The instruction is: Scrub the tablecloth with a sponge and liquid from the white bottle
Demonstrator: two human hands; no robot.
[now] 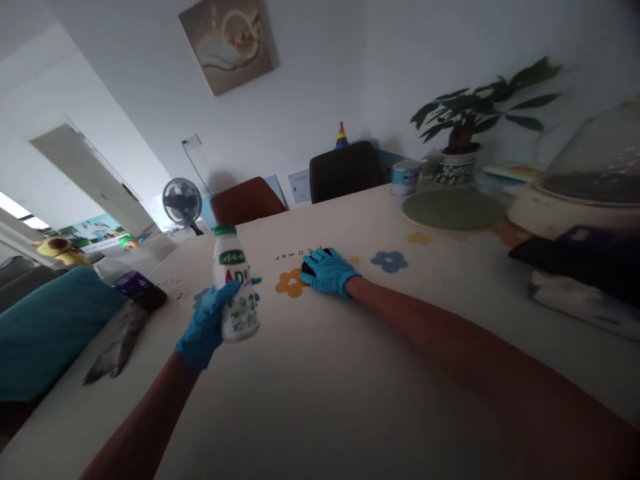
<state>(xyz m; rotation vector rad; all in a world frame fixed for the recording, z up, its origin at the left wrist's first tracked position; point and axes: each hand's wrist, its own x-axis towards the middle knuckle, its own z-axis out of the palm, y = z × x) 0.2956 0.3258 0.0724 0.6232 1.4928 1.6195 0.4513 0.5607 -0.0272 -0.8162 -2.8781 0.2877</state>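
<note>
My left hand [203, 333], in a blue glove, is wrapped round a white drink bottle [240, 313] with a green cap and green-and-red lettering. It holds the bottle nearly upright above the table, tilted slightly. Farther right, my right hand [330, 272], gloved in the same blue, presses down on a small black object [309, 268] on the tabletop. Most of that object is hidden under the fingers, so its kind does not show. Beside it a printed orange flower [290, 283] marks the white table [300, 387].
A bottle of dark liquid [143, 290] and a grey cloth [117, 343] lie at the left edge. Toward the right back are a green round mat [453, 208], a tin [405, 179], a potted plant [456, 163] and a domed container [565, 207]. Chairs [345, 172] stand behind.
</note>
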